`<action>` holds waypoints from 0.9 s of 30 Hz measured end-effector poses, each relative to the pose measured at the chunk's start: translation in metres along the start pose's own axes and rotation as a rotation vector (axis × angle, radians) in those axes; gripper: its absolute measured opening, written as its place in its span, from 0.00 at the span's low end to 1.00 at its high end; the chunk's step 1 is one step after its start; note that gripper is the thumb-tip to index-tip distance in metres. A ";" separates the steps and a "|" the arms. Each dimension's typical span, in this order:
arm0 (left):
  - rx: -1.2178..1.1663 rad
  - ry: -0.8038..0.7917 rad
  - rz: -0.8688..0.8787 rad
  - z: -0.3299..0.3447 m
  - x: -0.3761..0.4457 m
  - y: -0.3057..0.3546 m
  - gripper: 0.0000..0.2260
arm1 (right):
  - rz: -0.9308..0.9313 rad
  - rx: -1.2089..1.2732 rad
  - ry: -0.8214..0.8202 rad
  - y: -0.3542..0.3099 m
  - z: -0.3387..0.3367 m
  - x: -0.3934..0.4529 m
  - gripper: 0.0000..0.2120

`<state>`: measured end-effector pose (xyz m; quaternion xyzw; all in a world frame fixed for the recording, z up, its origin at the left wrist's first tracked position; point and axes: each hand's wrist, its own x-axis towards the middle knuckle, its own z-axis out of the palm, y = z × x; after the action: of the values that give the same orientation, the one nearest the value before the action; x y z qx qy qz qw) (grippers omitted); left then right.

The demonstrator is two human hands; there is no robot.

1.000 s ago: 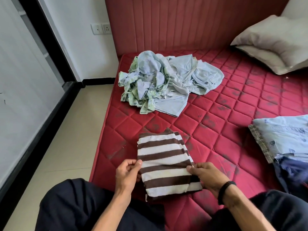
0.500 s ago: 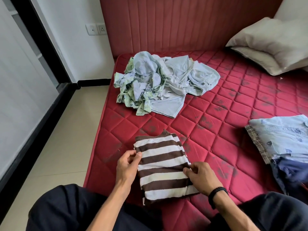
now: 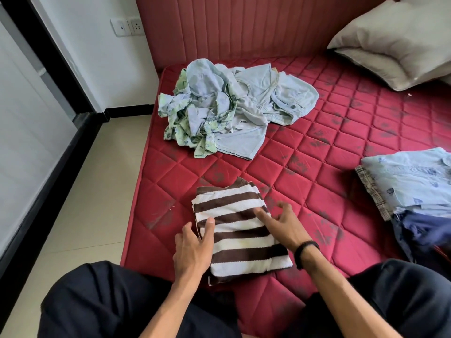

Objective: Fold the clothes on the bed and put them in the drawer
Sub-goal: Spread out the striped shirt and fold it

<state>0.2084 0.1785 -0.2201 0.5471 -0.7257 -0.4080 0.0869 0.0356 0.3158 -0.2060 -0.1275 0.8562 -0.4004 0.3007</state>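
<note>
A folded brown-and-white striped garment (image 3: 234, 208) lies on the red quilted mattress (image 3: 317, 172) near its front left corner. My left hand (image 3: 192, 250) lies at the garment's left edge, thumb resting on the fabric. My right hand (image 3: 280, 225) lies flat over its right side with fingers spread. A crumpled heap of light blue and green clothes (image 3: 231, 111) sits farther back on the bed. At the right edge rests a stack of folded clothes (image 3: 412, 189). No drawer is in view.
Pillows (image 3: 395, 37) lean at the back right against the red padded headboard (image 3: 231, 25). Beige tiled floor (image 3: 80, 203) runs along the bed's left side beside a dark-framed glass door. My dark-trousered knees fill the bottom of the view.
Both hands have let go of the striped garment's side edges. The right hand has moved up onto its top with fingers spread, and the left thumb now rests on it.
</note>
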 end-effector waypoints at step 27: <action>-0.173 -0.231 0.837 0.140 -0.074 0.285 0.17 | -0.061 -0.190 0.848 0.030 -0.288 -0.033 0.27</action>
<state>-0.0488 0.3317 -0.0919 0.1477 -0.8529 -0.4552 0.2086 -0.1158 0.5257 -0.0715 -0.0041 0.9329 -0.3454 -0.1023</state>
